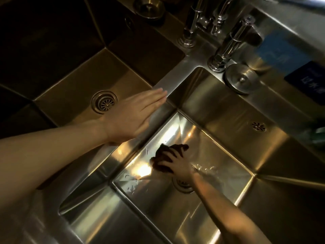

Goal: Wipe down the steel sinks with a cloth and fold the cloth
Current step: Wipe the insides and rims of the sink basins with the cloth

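Two steel sinks lie side by side, split by a steel divider (173, 83). Down in the right sink (219, 152), my right hand (177, 164) grips a dark bunched cloth (164, 156) and presses it on the wet sink floor, just left of the drain, which my wrist partly hides. My left hand (133, 113) is flat with straight fingers, resting over the divider near its front part, fingertips pointing toward the taps. The left sink (73, 88) is darker, its round drain (104, 102) showing beside my left hand.
Chrome taps (226, 43) stand at the back behind the divider. A round steel lid (241, 79) lies on the ledge by the right sink. A steel bowl (149, 7) sits at the far back. Blue signs (306, 76) are on the right wall. An overflow hole (258, 126) marks the right sink's wall.
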